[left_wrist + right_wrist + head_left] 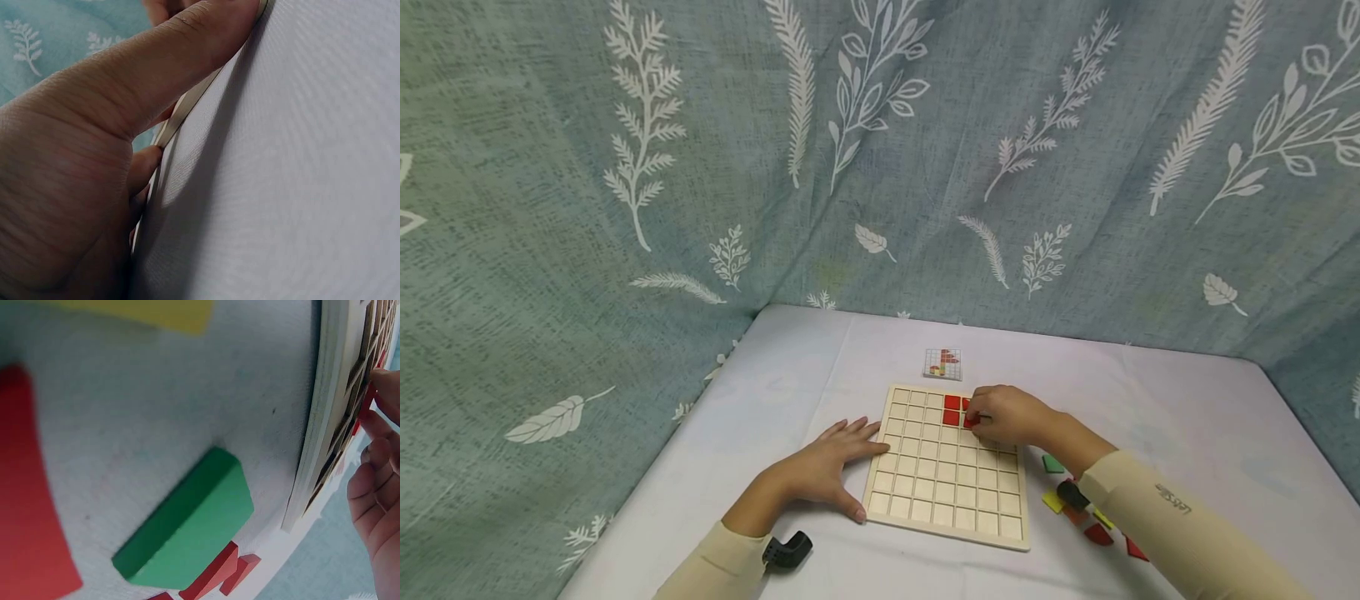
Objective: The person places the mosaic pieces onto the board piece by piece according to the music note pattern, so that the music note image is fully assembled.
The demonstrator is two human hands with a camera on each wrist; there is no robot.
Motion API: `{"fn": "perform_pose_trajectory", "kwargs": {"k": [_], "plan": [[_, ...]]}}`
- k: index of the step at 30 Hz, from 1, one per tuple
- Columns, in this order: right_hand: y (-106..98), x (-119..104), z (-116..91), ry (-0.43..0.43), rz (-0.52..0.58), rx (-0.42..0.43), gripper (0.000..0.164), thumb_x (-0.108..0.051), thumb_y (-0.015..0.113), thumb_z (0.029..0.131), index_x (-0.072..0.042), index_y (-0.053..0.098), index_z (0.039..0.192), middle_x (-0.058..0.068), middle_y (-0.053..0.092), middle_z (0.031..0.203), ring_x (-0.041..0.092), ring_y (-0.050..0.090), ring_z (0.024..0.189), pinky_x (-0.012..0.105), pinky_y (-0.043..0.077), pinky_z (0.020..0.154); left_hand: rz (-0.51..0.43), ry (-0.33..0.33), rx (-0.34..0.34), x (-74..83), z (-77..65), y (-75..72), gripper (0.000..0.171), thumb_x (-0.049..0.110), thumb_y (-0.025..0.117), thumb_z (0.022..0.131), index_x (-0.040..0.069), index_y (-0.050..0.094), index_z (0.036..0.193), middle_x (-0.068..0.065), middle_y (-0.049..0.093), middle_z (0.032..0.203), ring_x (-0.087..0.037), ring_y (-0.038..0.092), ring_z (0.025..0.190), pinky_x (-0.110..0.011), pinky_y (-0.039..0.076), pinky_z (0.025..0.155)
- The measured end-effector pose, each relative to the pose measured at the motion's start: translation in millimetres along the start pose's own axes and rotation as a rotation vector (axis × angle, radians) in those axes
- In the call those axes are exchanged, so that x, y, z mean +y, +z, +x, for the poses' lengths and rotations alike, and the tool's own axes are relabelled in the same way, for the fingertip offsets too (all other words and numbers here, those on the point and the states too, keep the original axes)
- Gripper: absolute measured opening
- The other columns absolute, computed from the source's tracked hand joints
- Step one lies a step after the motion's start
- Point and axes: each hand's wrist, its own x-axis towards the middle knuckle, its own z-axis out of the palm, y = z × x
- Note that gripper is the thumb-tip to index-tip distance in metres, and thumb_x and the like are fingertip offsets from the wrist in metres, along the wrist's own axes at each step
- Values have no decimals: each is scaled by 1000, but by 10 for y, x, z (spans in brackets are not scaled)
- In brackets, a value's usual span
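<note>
A pale wooden board [947, 500] with a grid of square cells lies on the white cloth. Red square tiles [952, 417] fill a few cells near its far edge. At those cells the fingertips of my right hand [1011, 414] pinch a red tile [369, 403], partly hidden by the fingers. My left hand [820, 468] rests at the board's left side with fingers spread, thumb and fingertips touching the rim. The left wrist view shows the thumb of the left hand [94, 144] against the board's edge [187, 109].
Beyond the board lies a small card [943, 364] with a coloured grid picture. Loose pieces lie right of the board, under the right forearm: a green one [1052, 464], a yellow one [1053, 502] and several red or orange ones. A patterned curtain [880, 150] hangs behind the table.
</note>
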Motion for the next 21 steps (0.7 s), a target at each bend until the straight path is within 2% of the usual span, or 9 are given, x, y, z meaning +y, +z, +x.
{"fn": "perform_pose_trajectory", "kwargs": {"k": [11,21], "plan": [[14,17,23,-109,-38,31,5,-16,73,88,-15,72,93,-6,62,92,9,59,81,26,52,70,-2,4,-4,9,8,-11,111,81,71,55,27,43,148,0,18,161,-23,7,148,-45,3,118],[32,-12,35,-100,-25,27,8,-14,75,86,-16,74,94,-8,63,95,7,60,85,26,53,74,-3,5,-3,-6,4,4,111,81,71,55,29,42,149,1,17,161,-22,8,148,-46,4,118]]}}
